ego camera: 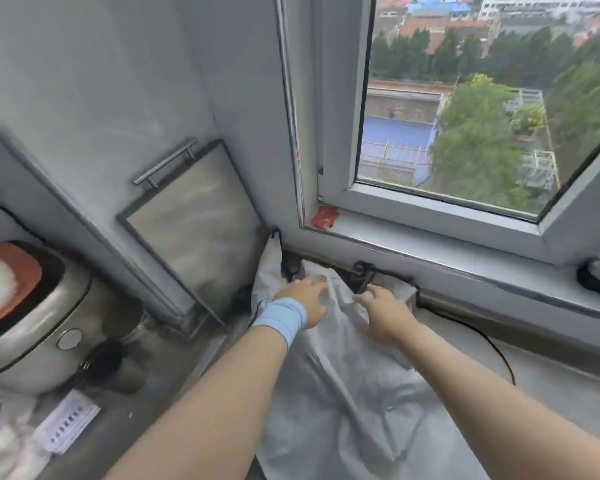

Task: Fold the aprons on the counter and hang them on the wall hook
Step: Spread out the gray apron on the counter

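A white, thin apron (343,393) with black cords lies crumpled on the grey counter (551,386) below the window. Its far end reaches the corner by the wall, where black ties (364,270) bunch up. My left hand (305,299), with a light blue band on the wrist, lies on the apron's upper left part, its fingers curled into the cloth. My right hand (383,310) lies on the apron's upper right part with fingers spread and bent on the fabric. No wall hook is in view.
A framed panel with a metal handle (191,220) leans against the wall at the left. A rice cooker (25,317) stands at far left. A red packet (324,216) lies on the window sill. A black cable (492,348) runs along the counter.
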{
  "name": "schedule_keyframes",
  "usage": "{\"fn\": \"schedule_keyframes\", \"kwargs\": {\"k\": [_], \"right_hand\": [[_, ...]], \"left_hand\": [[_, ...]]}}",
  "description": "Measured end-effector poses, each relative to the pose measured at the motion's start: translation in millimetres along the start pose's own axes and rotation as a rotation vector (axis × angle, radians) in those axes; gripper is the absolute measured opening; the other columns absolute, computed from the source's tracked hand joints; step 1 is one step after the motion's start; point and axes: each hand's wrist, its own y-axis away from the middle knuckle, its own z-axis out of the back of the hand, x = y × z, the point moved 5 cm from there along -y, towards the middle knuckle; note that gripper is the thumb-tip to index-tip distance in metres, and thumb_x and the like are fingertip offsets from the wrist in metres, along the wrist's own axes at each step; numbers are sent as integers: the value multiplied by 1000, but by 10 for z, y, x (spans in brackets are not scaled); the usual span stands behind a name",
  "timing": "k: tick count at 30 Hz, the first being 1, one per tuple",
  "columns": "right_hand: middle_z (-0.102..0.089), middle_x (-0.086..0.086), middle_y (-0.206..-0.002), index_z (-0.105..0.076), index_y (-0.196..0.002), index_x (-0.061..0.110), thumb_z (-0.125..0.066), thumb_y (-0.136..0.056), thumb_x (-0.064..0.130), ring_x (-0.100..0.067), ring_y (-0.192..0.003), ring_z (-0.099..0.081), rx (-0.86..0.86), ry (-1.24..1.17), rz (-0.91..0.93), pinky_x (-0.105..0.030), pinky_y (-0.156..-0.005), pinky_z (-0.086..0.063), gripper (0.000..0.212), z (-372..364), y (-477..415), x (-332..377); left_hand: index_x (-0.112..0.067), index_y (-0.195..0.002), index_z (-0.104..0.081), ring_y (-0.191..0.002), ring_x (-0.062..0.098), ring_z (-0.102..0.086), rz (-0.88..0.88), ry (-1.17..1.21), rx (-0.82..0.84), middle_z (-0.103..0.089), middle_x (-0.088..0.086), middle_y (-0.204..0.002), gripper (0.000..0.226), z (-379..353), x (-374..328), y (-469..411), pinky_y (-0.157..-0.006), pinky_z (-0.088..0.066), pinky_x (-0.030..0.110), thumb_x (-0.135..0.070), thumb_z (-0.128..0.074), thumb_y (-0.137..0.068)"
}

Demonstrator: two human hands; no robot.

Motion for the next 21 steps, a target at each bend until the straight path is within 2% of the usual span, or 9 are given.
{"fn": "schedule_keyframes", "kwargs": {"k": [2,3,6,9,11,13,15,18,21], "right_hand": [[-11,-12,-162,-15,-156,33,-61,-88,35,-29,-147,-19,68,36,-14,-47,-109,-36,82,-111,-91,7],[-14,-12,-160,-7,-156,34,-59,-89,31,-32,-144,-28,106,67,-32,-47,-106,-37,85,-220,-134,-19],[-44,-9,-142,4,-156,35,-41,-97,21,-36,-120,-54,167,174,-89,-47,-102,-37,75,-446,-119,-128],[-65,-4,-120,-9,-155,29,-37,-95,11,-29,-109,-62,127,256,-129,-48,-107,-28,69,-452,11,-227],[-69,-1,-109,-22,-148,28,-41,-91,11,-28,-102,-64,107,239,-167,-47,-104,-30,62,-436,139,-284],[-69,-2,-109,-31,-141,25,-44,-90,13,-27,-104,-63,131,222,-212,-43,-98,-33,55,-395,311,-329],[-67,-3,-115,-38,-135,23,-46,-88,17,-27,-109,-61,166,211,-220,-38,-90,-35,48,-389,490,-363],[-68,3,-117,-47,-133,38,-48,-84,41,-25,-112,-60,220,102,-251,-34,-88,-42,49,-374,782,-360],[-69,10,-108,-61,-123,41,-51,-85,50,-17,-108,-60,162,-137,-349,-28,-80,-47,40,-320,1011,-459]], "left_hand": [[-35,-150,-24,-144,26,-22,-48,-132,52,-19,-3,-159,62,-121,-36,-95,-114,-26,47,-43,-46,-92],[-35,-150,-22,-144,26,-23,-59,-175,97,-20,-2,-159,65,-217,-24,-127,-115,-23,46,-44,-47,-91],[-38,-149,-28,-133,28,-40,-87,-242,256,-42,0,-148,62,-418,71,-150,-112,-25,42,-46,-46,-90],[-37,-140,-46,-126,24,-49,-86,-246,378,-54,-4,-137,50,-397,108,-139,-108,-32,38,-49,-45,-91],[-25,-131,-58,-123,25,-52,-85,-201,413,-59,0,-131,46,-316,28,-195,-99,-41,35,-47,-47,-91],[-14,-122,-62,-112,29,-60,-134,-187,307,-66,5,-118,42,-151,-164,-286,-85,-46,34,-39,-47,-91],[-19,-117,-64,-103,30,-62,-188,-143,97,-66,4,-112,33,66,-382,-357,-80,-46,34,-28,-43,-92],[-24,-117,-61,-115,27,-54,-171,26,-73,-60,3,-124,29,120,-576,-490,-94,-45,37,-35,-45,-96],[-17,-136,-47,-128,29,-44,-46,72,19,-51,8,-137,61,-171,-615,-632,-105,-39,40,-54,-49,-88]]}}
